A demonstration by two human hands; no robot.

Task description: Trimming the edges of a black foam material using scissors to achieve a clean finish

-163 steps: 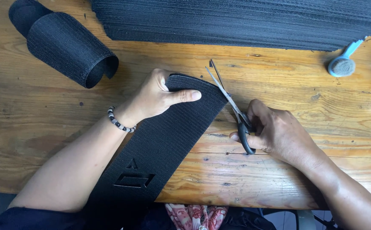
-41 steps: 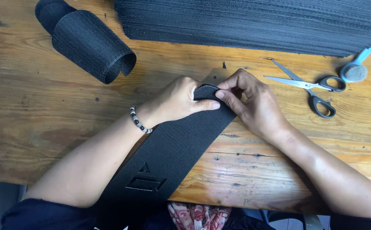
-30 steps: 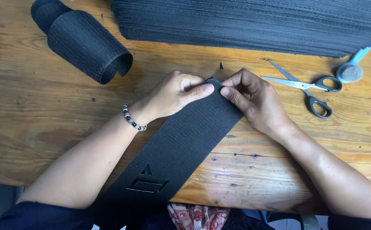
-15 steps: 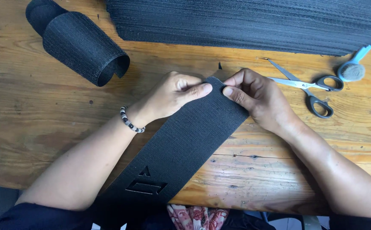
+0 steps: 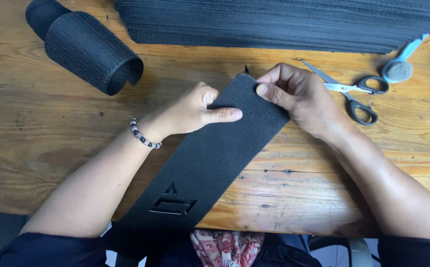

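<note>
A long black woven strap [image 5: 215,153] with cut-out shapes near its lower end lies diagonally across the wooden table [image 5: 37,128] and hangs over the near edge. My left hand [image 5: 195,110] grips its left edge near the far end, thumb pressed flat on top. My right hand [image 5: 296,94] pinches the far end of the same strap, thumb on top. A beaded bracelet [image 5: 143,136] sits on my left wrist.
Grey-handled scissors [image 5: 353,91] lie just right of my right hand. A small blue brush [image 5: 397,69] rests at the far right. A curled roll of black webbing [image 5: 89,49] sits at the back left. A thick stack of black straps [image 5: 284,22] spans the back.
The strap's far end has slid away from me and now lies flat. My left thumb moved back along the strap; my right hand moved up with the end. Scissors were set down earlier.
</note>
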